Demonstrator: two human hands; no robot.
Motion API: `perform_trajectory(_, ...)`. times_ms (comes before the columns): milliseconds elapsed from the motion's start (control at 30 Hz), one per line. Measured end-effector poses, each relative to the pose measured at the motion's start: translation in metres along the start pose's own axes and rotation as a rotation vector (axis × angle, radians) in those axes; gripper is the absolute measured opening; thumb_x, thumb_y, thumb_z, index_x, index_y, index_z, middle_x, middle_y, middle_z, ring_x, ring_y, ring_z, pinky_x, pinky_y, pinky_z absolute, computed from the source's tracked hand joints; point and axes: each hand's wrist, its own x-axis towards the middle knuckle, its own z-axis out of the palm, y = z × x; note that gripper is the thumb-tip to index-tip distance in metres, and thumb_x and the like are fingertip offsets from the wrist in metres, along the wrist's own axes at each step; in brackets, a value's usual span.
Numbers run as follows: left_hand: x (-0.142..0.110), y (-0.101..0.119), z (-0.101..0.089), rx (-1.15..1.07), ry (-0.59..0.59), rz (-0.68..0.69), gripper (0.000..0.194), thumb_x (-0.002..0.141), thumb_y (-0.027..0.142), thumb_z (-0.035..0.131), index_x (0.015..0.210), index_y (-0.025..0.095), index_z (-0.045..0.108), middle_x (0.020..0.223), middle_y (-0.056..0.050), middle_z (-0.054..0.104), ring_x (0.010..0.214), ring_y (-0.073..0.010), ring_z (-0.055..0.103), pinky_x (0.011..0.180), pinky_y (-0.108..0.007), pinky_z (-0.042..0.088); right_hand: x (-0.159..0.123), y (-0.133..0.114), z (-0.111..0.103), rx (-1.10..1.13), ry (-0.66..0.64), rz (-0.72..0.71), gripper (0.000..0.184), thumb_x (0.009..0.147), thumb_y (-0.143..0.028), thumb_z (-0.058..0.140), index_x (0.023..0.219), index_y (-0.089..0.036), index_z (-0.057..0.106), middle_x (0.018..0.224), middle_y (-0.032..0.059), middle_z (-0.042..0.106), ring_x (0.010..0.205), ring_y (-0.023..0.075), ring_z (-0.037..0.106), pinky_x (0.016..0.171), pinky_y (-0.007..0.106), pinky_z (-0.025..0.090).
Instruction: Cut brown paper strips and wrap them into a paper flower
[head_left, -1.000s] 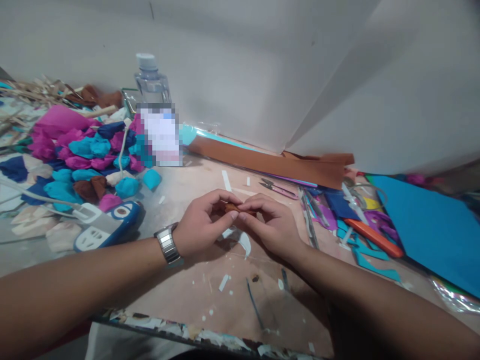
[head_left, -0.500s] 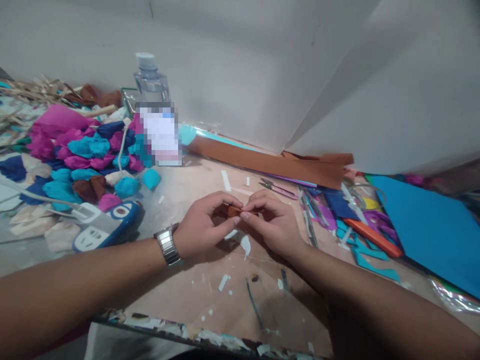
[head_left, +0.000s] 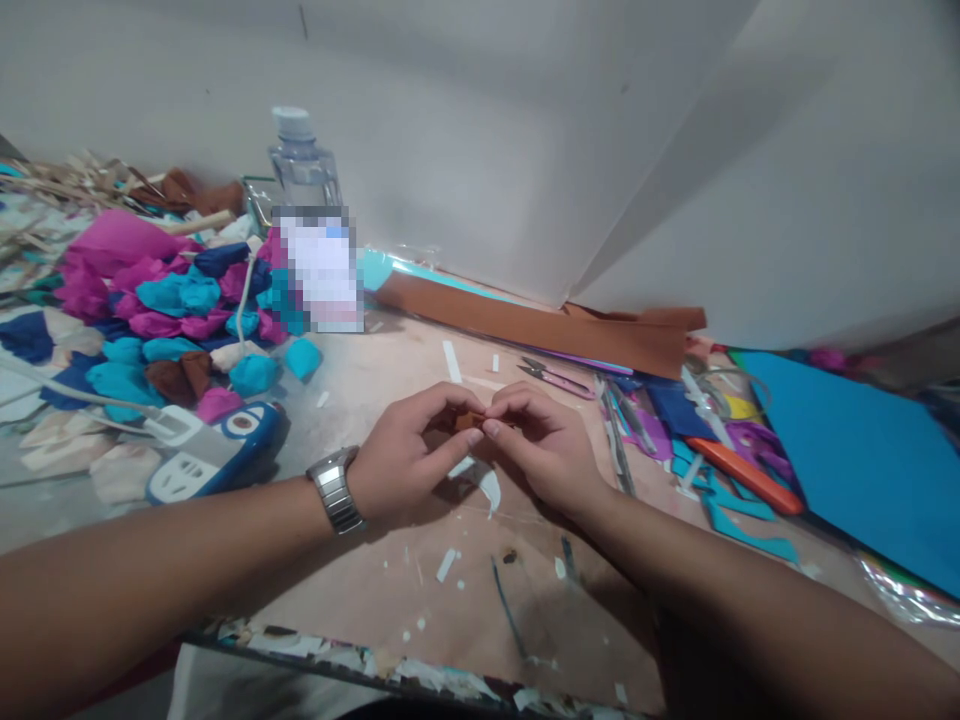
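Over the middle of the table, my left hand [head_left: 409, 440] and my right hand [head_left: 551, 445] meet at the fingertips. Between them is a small folded brown piece, paper or cloth [head_left: 469, 421], pinched by the thumbs and forefingers of both hands. Fingers cover much of it. A metal watch [head_left: 337, 490] circles my left wrist. White paper scraps [head_left: 489, 490] lie on the table just below the hands. Beyond my right hand rests a pair of small pink-handled thread snips [head_left: 559, 378].
Crumpled pink, blue and brown bundles [head_left: 180, 292] fill the left side, near a blue-and-white power strip [head_left: 217, 450]. A clear bottle [head_left: 304, 165] stands behind. Brown sheets [head_left: 540, 325] lie along the wall. At right are an orange-handled cutter [head_left: 746, 475] and a blue sheet [head_left: 862, 450].
Both hands stay in nearly the same place. The fingertips have shifted slightly on the brown piece; everything else looks unchanged.
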Motion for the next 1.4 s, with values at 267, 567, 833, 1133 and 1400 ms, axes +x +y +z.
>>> perform_trajectory(267,-0.0002,0.0007,-0.0007,0.048,-0.038,0.022,0.023,0.102,0.028,0.062,0.125,0.024,0.063,0.115,-0.005,0.071,0.100,-0.0165,0.072,0.088,-0.031,0.059,-0.0039,0.0031,-0.0012,-0.024,0.022,0.014,0.005,0.094,-0.025,0.074,0.098,-0.025,0.072,0.090,0.0009,0.069,0.078,0.0163,0.064,0.070,0.030,0.050)
perform_trajectory(567,-0.0018,-0.0031,-0.0015,0.028,-0.049,0.037,0.031,0.096,0.025,0.071,0.127,0.023,0.064,0.123,-0.008,0.071,0.106,-0.0205,0.073,0.095,-0.036,0.062,-0.0030,0.0035,-0.0022,0.012,0.026,-0.017,0.004,0.095,-0.024,0.075,0.096,-0.024,0.071,0.093,0.0008,0.068,0.085,0.0163,0.066,0.079,0.031,0.053)
perform_trajectory(833,-0.0013,-0.0003,-0.0019,-0.017,-0.032,0.043,0.029,0.095,0.025,0.072,0.123,0.020,0.065,0.121,-0.010,0.072,0.106,-0.0216,0.076,0.094,-0.036,0.064,-0.0050,0.0007,0.0001,0.109,-0.038,0.012,0.015,0.095,-0.026,0.075,0.108,-0.028,0.068,0.103,0.0017,0.067,0.094,0.0175,0.068,0.086,0.032,0.056)
perform_trajectory(1133,-0.0012,0.0029,-0.0011,-0.046,0.002,0.023,0.019,0.101,0.029,0.064,0.117,0.018,0.065,0.119,-0.010,0.073,0.103,-0.0204,0.076,0.091,-0.033,0.064,-0.0055,0.0030,-0.0009,0.093,-0.057,-0.009,0.021,0.094,-0.024,0.077,0.112,-0.029,0.068,0.110,0.0023,0.065,0.101,0.0177,0.068,0.094,0.033,0.055)
perform_trajectory(1400,-0.0008,0.0007,-0.0026,0.019,-0.016,0.063,0.016,0.100,0.028,0.063,0.113,0.019,0.067,0.122,-0.012,0.071,0.107,-0.0223,0.073,0.095,-0.038,0.061,-0.0056,0.0029,-0.0001,0.020,-0.040,-0.013,0.017,0.094,-0.030,0.076,0.109,-0.027,0.068,0.102,0.0026,0.068,0.091,0.0180,0.067,0.085,0.033,0.056)
